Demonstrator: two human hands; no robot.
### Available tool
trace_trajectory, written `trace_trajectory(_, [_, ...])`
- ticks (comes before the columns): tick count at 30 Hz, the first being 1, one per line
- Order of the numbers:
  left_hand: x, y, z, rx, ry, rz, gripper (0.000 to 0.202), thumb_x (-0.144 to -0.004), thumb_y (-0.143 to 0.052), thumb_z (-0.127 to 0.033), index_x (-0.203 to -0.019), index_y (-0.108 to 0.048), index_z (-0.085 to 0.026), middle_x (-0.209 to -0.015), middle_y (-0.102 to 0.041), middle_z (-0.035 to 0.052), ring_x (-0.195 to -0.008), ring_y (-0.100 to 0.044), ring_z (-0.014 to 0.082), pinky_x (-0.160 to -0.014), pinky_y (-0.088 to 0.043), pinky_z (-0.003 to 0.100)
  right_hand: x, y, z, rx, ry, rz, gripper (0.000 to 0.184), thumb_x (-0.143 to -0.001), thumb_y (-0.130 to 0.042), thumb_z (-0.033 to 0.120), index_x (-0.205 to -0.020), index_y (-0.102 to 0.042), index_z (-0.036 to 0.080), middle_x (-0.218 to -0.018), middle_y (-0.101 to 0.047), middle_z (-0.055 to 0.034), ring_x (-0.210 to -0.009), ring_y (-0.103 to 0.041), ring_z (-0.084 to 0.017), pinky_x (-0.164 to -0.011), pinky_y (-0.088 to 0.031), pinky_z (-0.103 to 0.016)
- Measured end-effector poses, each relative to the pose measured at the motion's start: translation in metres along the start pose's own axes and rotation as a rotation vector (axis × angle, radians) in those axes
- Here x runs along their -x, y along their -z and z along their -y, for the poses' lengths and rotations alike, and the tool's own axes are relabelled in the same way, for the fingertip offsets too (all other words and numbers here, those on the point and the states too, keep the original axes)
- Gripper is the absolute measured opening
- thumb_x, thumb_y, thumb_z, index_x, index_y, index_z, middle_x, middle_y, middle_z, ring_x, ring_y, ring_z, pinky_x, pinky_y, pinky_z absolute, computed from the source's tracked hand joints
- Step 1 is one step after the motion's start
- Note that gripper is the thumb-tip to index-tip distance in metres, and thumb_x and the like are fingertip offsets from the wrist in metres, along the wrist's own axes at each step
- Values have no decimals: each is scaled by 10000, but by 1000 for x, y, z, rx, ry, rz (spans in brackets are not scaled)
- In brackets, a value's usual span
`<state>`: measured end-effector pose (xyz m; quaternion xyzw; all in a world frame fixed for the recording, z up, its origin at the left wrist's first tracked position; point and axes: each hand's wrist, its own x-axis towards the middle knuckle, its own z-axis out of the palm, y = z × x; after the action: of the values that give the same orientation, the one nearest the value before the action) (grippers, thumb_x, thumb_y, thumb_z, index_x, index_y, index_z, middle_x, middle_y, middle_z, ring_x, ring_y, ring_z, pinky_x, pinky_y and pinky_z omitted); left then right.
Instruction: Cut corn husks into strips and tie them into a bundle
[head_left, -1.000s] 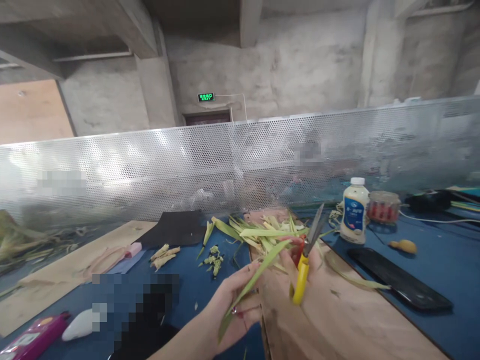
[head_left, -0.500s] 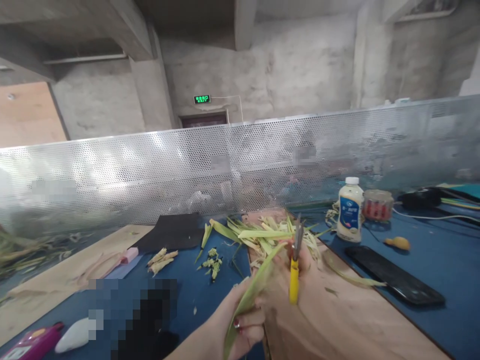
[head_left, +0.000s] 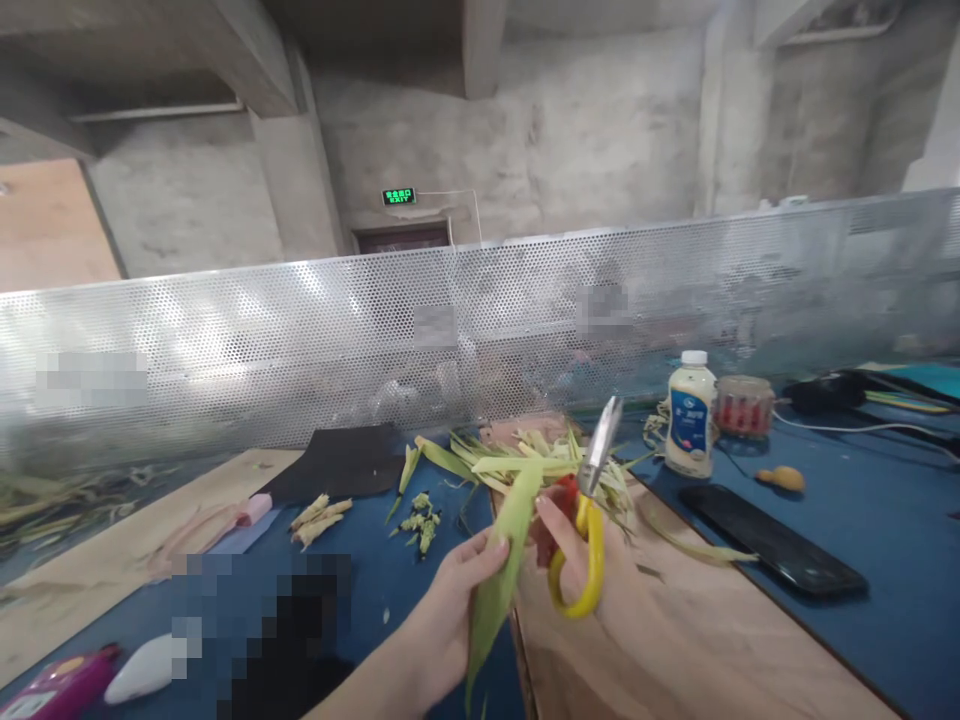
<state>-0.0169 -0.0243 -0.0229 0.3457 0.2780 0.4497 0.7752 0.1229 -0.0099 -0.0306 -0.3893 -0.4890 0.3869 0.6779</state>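
My left hand (head_left: 457, 590) pinches a long green corn husk leaf (head_left: 504, 565) between thumb and fingers; its lower end hangs below the hand. My right hand (head_left: 581, 545) is closed round scissors (head_left: 592, 565) with yellow handle loops, their metal blades tilted up and away from me. Something red (head_left: 564, 495) shows by the right fingers; I cannot make out what it is. Just beyond both hands, a loose pile of pale green husk strips (head_left: 551, 450) lies on a wooden board (head_left: 675, 620).
To the right are a white-capped bottle (head_left: 690, 415), a clear jar (head_left: 745, 408), a small tan gourd (head_left: 784, 480) and a black phone (head_left: 776, 540). Small husk bundles (head_left: 321, 520), green scraps (head_left: 420, 525) and a black sheet (head_left: 337, 465) lie left. A perforated metal panel (head_left: 300, 350) runs behind.
My left hand has moved up, now gripping the leaf higher. The scissors have turned in my right hand, so their yellow loops show more fully. The view has shifted slightly.
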Motion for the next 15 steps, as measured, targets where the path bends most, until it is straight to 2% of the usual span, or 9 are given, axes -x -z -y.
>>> trace_trajectory(2, [0, -1, -3, -37, -50, -22, 189, -713, -736, -204, -868, -646, -144, -679, -643, -3, -564, -583, 73, -571, -448, 173, 1, -2, -4, -81, -117, 22, 456, -639, -689, 590, -813, -540, 196, -621, -604, -17, -481, -556, -164, -451, -453, -286])
trace_trajectory(4, [-1, -2, -5, -62, -99, 7, 213, -725, -723, -206, -910, -642, -138, -727, -667, 23, -601, -604, 96, -606, -460, 193, 1, -4, -7, -164, -211, 64, 507, -560, -753, 566, -827, -542, 190, -639, -613, -15, -545, -597, -175, -507, -480, -284])
trace_trajectory(7, [-1, -1, -7, -120, -119, 55, 239, -741, -706, -235, -935, -630, -117, -794, -687, 74, -692, -639, 158, -677, -479, 253, -1, -1, -15, -273, -220, 145, 526, -528, -807, 477, -870, -530, 190, -706, -634, -14, -614, -632, -182, -583, -509, -298])
trace_trajectory(9, [-1, 0, -7, -169, -118, 42, 258, -741, -705, -251, -945, -624, -115, -831, -691, 90, -740, -649, 184, -709, -484, 280, -3, 2, -21, -302, -221, 184, 510, -553, -810, 432, -898, -522, 190, -752, -648, -21, -641, -644, -187, -597, -511, -304])
trace_trajectory(12, [-1, 0, -8, -222, -156, 40, 264, -724, -721, -271, -916, -622, -119, -858, -692, 94, -766, -652, 198, -737, -485, 300, -7, 6, -27, -321, -249, 186, 483, -567, -810, 412, -894, -531, 189, -677, -628, 12, -570, -619, -153, -557, -488, -276])
trace_trajectory(15, [-1, 1, -8, -255, -187, 39, 274, -712, -729, -294, -893, -617, -121, -861, -691, 93, -771, -653, 204, -753, -486, 316, -9, 8, -26, -364, -248, 189, 463, -554, -821, 386, -861, -535, 191, -689, -631, 19, -566, -609, -130, -588, -494, -273])
